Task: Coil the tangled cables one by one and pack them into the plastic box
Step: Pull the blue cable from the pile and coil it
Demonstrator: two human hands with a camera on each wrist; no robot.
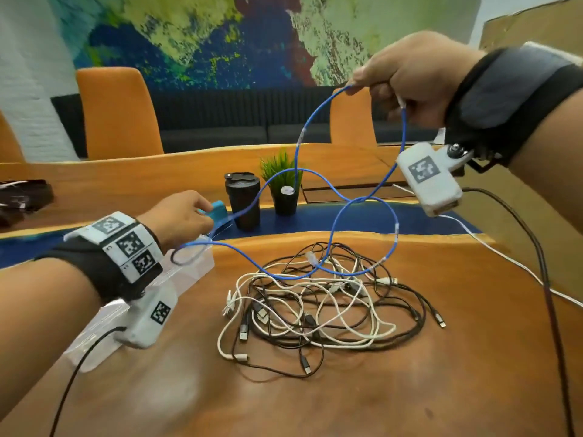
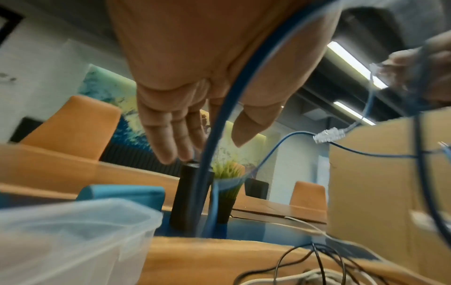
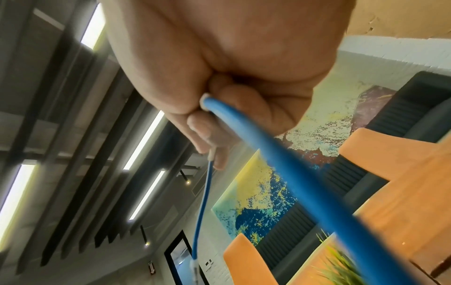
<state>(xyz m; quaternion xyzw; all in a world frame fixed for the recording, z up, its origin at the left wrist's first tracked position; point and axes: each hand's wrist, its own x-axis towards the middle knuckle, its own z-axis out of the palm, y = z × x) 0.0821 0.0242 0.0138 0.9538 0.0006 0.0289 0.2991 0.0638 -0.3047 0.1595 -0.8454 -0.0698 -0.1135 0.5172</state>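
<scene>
Blue cable lifted off the cable tangle.
Blue cable [image 1: 318, 181] is gripped by right hand [image 1: 413, 74] at 1 o'clock; left hand [image 2: 195, 81] is relaxed, fingers straight, over plastic box [image 1: 192, 263] at 9 o'clock; tangle [image 1: 318, 307] lies mid-table [image 1: 410, 389].

The plastic box [image 1: 192, 263] was largely hidden behind the left hand [image 1: 179, 216] and wrist, at nine o'clock from the cable pile [image 1: 318, 307]. Individual cables in that pile could not be separated by eye. The blue cable [image 3: 305, 179] was blurred in the right wrist view and ran off the frame at five o'clock.
</scene>
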